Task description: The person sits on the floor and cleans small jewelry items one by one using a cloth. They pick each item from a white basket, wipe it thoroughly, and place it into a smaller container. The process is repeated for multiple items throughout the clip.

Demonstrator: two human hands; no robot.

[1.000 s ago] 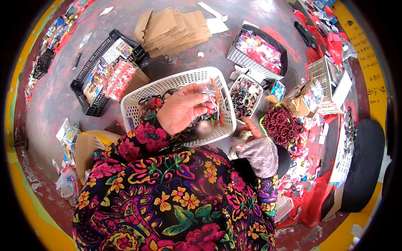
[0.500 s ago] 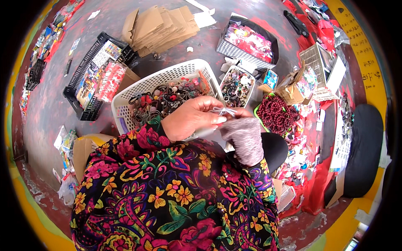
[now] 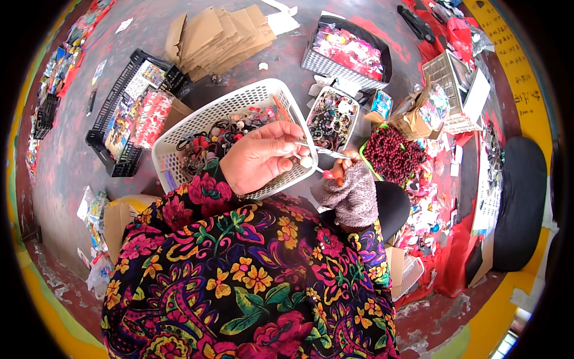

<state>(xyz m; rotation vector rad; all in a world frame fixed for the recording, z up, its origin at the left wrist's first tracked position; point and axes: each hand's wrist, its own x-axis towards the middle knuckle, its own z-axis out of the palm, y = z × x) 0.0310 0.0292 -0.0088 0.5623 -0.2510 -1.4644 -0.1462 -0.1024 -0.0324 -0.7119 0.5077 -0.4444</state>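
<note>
We've got the pale cord (image 3: 327,151) pinched in left hand (image 3: 254,157) and right hand (image 3: 345,170), stretched between them by the basket's right rim (image 3: 310,170); looks mid-handling, unfinished, and plenty of bands (image 3: 210,139) lie inside!

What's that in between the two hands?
In the head view, a thin, pale, cord-like piece stretches between the left hand and right hand. It's too small to tell exactly what.
</note>
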